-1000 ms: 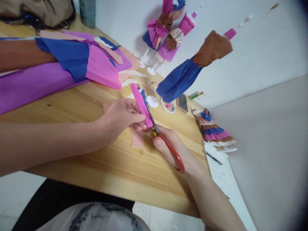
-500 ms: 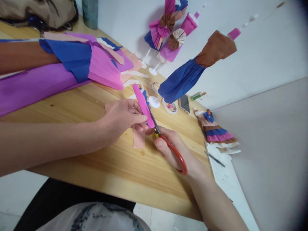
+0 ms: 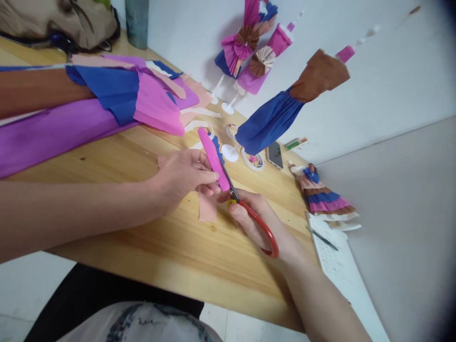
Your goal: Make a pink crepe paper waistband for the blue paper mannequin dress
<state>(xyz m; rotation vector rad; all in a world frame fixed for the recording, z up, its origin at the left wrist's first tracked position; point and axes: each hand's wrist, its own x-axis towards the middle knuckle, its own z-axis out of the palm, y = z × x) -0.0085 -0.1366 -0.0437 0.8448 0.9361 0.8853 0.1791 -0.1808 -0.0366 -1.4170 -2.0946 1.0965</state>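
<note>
A folded pink paper strip (image 3: 213, 157) is pinched between the thumb and fingers of my left hand (image 3: 187, 178). My right hand (image 3: 258, 216) is closed around the red-handled scissors (image 3: 261, 227), whose dark blades lie along the strip's right edge near its lower end. Whether the blades are fully closed cannot be made out. Beneath the hands, a peach paper piece (image 3: 207, 207) lies on the wooden table (image 3: 149, 247). A small blue paper piece (image 3: 216, 143) shows just behind the strip.
Crepe paper sheets (image 3: 107, 95) cover the left side. A doll form in brown and blue (image 3: 278, 114) stands beyond my hands, with two decorated forms behind. Tape rolls (image 3: 252, 160), a phone (image 3: 274, 155), a striped-dress doll (image 3: 326, 194) and a notebook (image 3: 329, 247) are farther right.
The whole view has shifted slightly, so things appear a little lower and to the right. Both hands keep nearly the same hold on the strip and scissors.
</note>
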